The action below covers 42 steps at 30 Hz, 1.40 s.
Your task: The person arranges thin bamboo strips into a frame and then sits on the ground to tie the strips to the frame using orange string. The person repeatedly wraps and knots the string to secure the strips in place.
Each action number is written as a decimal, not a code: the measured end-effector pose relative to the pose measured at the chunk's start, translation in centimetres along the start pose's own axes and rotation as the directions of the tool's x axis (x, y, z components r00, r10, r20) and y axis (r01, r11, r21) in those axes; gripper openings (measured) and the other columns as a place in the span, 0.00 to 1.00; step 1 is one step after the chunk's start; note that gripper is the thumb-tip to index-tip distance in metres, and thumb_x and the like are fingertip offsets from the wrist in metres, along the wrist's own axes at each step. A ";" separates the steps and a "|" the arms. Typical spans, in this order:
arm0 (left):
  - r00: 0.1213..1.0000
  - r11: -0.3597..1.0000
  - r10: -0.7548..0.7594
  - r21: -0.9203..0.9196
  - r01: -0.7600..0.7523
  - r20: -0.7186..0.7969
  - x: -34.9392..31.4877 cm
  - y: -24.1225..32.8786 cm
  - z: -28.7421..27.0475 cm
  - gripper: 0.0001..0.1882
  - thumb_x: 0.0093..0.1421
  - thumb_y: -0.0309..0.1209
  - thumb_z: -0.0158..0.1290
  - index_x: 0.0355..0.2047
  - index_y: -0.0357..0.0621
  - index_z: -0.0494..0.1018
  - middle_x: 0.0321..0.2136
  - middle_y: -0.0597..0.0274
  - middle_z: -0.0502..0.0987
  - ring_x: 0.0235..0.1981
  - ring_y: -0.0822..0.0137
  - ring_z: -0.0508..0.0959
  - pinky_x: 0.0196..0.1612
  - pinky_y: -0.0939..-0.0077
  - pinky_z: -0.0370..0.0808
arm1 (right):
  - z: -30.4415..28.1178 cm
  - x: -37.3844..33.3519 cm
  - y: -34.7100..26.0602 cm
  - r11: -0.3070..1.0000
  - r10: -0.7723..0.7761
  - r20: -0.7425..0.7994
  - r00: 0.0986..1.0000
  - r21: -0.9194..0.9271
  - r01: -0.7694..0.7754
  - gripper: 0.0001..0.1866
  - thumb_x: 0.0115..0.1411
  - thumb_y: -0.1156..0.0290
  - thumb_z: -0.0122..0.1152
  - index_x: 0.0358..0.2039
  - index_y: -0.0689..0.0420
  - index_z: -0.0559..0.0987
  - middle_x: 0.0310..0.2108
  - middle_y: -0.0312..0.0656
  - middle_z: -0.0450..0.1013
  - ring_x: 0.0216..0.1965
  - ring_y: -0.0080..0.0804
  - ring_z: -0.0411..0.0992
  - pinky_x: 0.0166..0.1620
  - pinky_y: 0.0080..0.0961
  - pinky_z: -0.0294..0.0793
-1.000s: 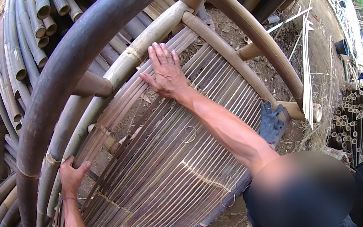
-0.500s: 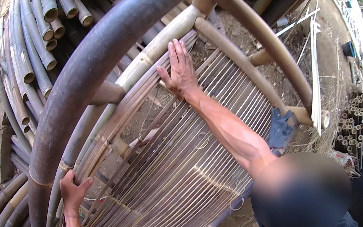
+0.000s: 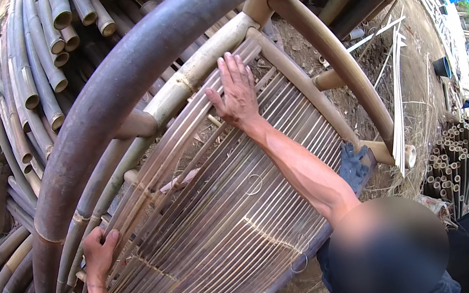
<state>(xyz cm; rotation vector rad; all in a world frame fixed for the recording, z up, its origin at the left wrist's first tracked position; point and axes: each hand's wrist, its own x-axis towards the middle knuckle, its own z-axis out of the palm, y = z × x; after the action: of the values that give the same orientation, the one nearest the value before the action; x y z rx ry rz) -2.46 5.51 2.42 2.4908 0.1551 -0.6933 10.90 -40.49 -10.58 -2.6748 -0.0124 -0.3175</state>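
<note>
A bamboo bench frame lies before me, with a thick dark curved rail [image 3: 110, 83] and a seat of thin bamboo slats [image 3: 204, 258]. A loose bundle of long slats [image 3: 163, 151] runs along the paler inner rail [image 3: 196, 71]. At its near left end, my left hand [image 3: 100, 253] is closed on the slats, thumb on top. My right hand [image 3: 233, 93] lies flat across the far part of the bundle, fingers stretched out. A thin loop of cord [image 3: 254, 184] rests on the seat. A round blurred patch hides the lower right.
Cut bamboo poles [image 3: 47, 60] are stacked at the far left, and bent dark poles [image 3: 16, 276] lie below them. A grey-blue cloth [image 3: 353, 167] hangs at the seat's right corner. Pale split strips [image 3: 399, 95] and a bundle of thin tubes [image 3: 452, 164] stand on the right.
My left hand has shifted slightly right with the slat bundle, toward the seat, and the slats lie a little more spread. My right hand has hardly moved. The view has shifted slightly.
</note>
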 end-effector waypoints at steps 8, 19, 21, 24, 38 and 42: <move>0.999 0.999 -0.048 -0.006 0.048 0.012 -0.1 2.6 -1.7 0.24 0.54 0.43 0.64 0.20 0.36 0.67 0.16 0.64 0.61 0.23 0.75 0.62 0.26 0.72 0.63 | 0.0 0.7 -0.9 1.000 0.003 -0.003 1.000 0.001 -0.003 0.45 0.65 0.39 0.40 0.66 0.68 0.58 0.69 0.59 0.48 0.71 0.55 0.43 0.70 0.51 0.40; 0.886 0.956 0.145 0.292 -0.012 -0.440 1.1 3.5 7.5 0.29 0.61 0.41 0.56 0.57 0.36 0.66 0.52 0.42 0.70 0.56 0.44 0.69 0.59 0.54 0.66 | -1.6 -1.0 0.0 0.996 -0.012 -0.124 0.992 -0.089 0.001 0.39 0.67 0.45 0.41 0.68 0.61 0.56 0.70 0.53 0.46 0.72 0.54 0.41 0.70 0.50 0.42; 0.852 0.948 0.229 0.306 -0.086 -0.470 -0.2 5.9 10.3 0.30 0.62 0.40 0.54 0.59 0.37 0.63 0.60 0.42 0.63 0.61 0.42 0.63 0.63 0.49 0.61 | -2.2 -4.2 0.3 0.995 0.012 -0.031 0.999 -0.095 -0.015 0.40 0.68 0.41 0.36 0.70 0.57 0.50 0.72 0.50 0.39 0.73 0.50 0.36 0.71 0.48 0.37; 0.895 0.943 0.294 0.256 -0.213 -0.337 -2.9 7.0 14.6 0.32 0.63 0.40 0.52 0.63 0.37 0.58 0.65 0.43 0.56 0.65 0.42 0.57 0.66 0.46 0.55 | -1.8 -9.1 1.0 0.985 -0.093 0.179 0.979 -0.129 0.117 0.42 0.67 0.36 0.29 0.72 0.51 0.44 0.74 0.47 0.30 0.74 0.46 0.29 0.72 0.45 0.31; 0.932 0.939 0.325 0.170 -0.298 -0.160 -7.4 11.7 22.6 0.33 0.61 0.42 0.56 0.61 0.38 0.61 0.61 0.45 0.60 0.63 0.45 0.60 0.65 0.50 0.58 | -1.9 -9.0 -0.3 0.996 -0.093 0.153 0.984 0.033 0.089 0.41 0.65 0.33 0.26 0.71 0.45 0.48 0.72 0.50 0.36 0.73 0.47 0.33 0.72 0.48 0.31; 0.959 0.969 0.235 0.111 -0.219 -0.160 -8.0 10.8 23.3 0.33 0.57 0.39 0.60 0.58 0.36 0.64 0.56 0.46 0.65 0.57 0.47 0.64 0.61 0.53 0.60 | -2.2 -10.6 2.5 0.992 -0.033 0.275 0.961 -0.106 0.065 0.42 0.65 0.32 0.23 0.72 0.44 0.45 0.73 0.50 0.33 0.74 0.46 0.29 0.72 0.48 0.27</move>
<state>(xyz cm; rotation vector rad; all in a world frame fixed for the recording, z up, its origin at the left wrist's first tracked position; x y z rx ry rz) -17.06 -15.74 -5.13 2.6022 -0.1031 -0.3977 0.24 -43.21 -12.08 -2.8144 -0.1494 0.0395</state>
